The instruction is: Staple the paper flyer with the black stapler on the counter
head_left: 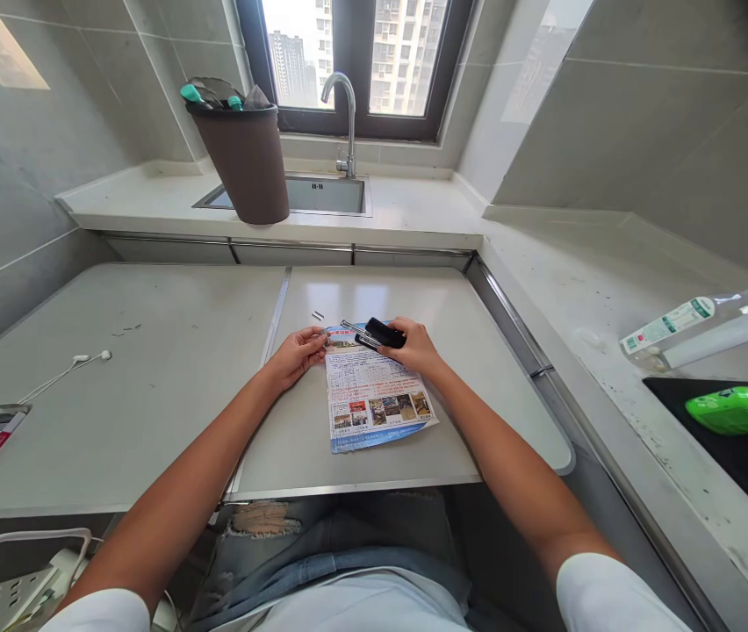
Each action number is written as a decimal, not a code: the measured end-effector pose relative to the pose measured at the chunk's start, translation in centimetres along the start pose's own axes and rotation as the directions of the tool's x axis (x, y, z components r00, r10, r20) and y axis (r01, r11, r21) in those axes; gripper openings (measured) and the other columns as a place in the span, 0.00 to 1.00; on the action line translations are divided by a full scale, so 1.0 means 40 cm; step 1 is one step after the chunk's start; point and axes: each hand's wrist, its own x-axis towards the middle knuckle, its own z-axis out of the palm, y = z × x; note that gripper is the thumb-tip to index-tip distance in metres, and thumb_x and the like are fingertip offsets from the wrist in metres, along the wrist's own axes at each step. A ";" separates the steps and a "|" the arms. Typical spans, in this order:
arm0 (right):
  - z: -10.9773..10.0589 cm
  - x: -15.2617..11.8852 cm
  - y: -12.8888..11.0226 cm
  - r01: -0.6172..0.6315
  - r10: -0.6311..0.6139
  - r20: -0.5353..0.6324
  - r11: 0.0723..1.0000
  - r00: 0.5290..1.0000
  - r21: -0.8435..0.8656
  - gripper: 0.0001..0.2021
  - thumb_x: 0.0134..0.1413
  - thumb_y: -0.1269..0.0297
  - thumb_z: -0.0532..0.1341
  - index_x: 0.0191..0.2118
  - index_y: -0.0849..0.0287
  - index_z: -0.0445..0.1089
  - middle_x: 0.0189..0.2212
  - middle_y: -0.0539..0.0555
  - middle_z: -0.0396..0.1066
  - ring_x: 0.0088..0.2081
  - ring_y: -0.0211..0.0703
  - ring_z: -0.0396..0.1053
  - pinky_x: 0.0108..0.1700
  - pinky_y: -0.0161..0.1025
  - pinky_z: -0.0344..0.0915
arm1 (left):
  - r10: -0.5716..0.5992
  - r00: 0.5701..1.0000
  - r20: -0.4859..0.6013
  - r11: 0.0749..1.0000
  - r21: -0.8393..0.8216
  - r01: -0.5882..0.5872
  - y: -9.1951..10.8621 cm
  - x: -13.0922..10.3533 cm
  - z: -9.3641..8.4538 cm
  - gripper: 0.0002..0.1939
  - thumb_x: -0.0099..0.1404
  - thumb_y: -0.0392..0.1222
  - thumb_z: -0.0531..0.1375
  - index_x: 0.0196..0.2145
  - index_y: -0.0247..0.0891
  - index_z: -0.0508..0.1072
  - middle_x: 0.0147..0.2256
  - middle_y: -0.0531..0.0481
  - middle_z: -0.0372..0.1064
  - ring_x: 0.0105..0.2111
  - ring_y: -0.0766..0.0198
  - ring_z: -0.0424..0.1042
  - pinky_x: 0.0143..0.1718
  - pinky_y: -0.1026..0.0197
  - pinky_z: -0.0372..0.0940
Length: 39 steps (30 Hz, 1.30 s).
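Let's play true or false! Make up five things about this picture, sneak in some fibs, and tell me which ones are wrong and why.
1. The right hand holds a black-and-silver stapler. True.
2. The left hand is on the faucet. False: the left hand is at the upper left edge of the printed sheet.
3. Small silver strips lie on the table. True.
4. The bin is bright yellow. False: the bin is brown.
5. A green bottle is on the right side of the picture. True.
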 end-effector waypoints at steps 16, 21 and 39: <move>0.029 -0.036 -0.080 0.594 -0.584 0.113 0.783 0.804 -0.182 0.20 0.66 0.56 0.67 0.61 0.47 0.72 0.55 0.59 0.71 0.54 0.55 0.69 0.59 0.55 0.65 | 0.102 0.963 0.249 0.926 0.331 -0.184 0.002 -0.049 0.056 0.26 0.54 0.50 0.78 0.44 0.38 0.75 0.32 0.48 0.80 0.26 0.65 0.74 0.25 0.66 0.65; 0.081 -0.046 -0.103 0.736 -0.703 0.226 0.662 0.675 -0.139 0.13 0.71 0.63 0.61 0.57 0.47 0.75 0.54 0.58 0.75 0.50 0.50 0.72 0.55 0.51 0.68 | 0.131 0.950 0.282 0.914 0.337 -0.226 -0.002 -0.055 0.059 0.25 0.54 0.50 0.79 0.39 0.39 0.71 0.26 0.53 0.76 0.24 0.66 0.73 0.29 0.64 0.67; -0.194 0.006 0.204 -0.181 0.047 -0.492 0.957 0.869 -0.228 0.12 0.57 0.72 0.59 0.40 0.59 0.81 0.40 0.60 0.79 0.37 0.49 0.74 0.46 0.47 0.72 | 0.443 0.883 0.157 0.034 0.981 -0.191 0.007 0.043 -0.111 0.27 0.74 0.47 0.54 0.68 0.40 0.67 0.71 0.39 0.59 0.70 0.45 0.58 0.72 0.38 0.51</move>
